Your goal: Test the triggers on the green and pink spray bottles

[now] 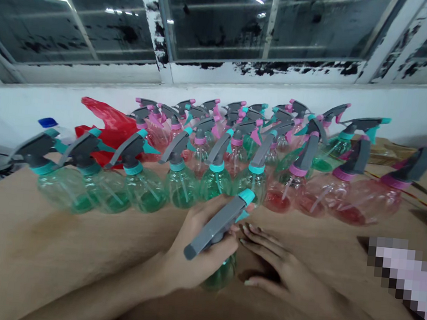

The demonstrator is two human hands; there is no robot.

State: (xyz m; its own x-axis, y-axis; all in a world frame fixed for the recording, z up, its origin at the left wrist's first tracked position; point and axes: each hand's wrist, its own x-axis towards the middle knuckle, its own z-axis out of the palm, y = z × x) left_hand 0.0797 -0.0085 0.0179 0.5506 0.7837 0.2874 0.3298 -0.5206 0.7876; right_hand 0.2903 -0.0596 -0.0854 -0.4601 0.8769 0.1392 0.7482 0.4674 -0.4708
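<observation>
My left hand [193, 248] is wrapped round the neck of a green spray bottle [221, 276] with a grey and turquoise trigger head. The bottle is close to me, and the hand covers much of its body. To the right of it, my right hand [282, 262] rests low over the table, fingers stretched out and holding nothing. Its fingertips are near the bottle; whether they touch it I cannot tell. Just beyond stands a row of spray bottles: green ones [146, 191] with turquoise collars at left and middle, pink ones [368, 197] with pink collars at right.
More spray bottles crowd behind the row, against the white wall [110, 87] under the windows. A red plastic bag [107, 124] and a blue-capped bottle [48, 123] are at back left. A flat cardboard piece [388, 151] lies at back right. Something pixelated is at right on the wooden table [37, 264].
</observation>
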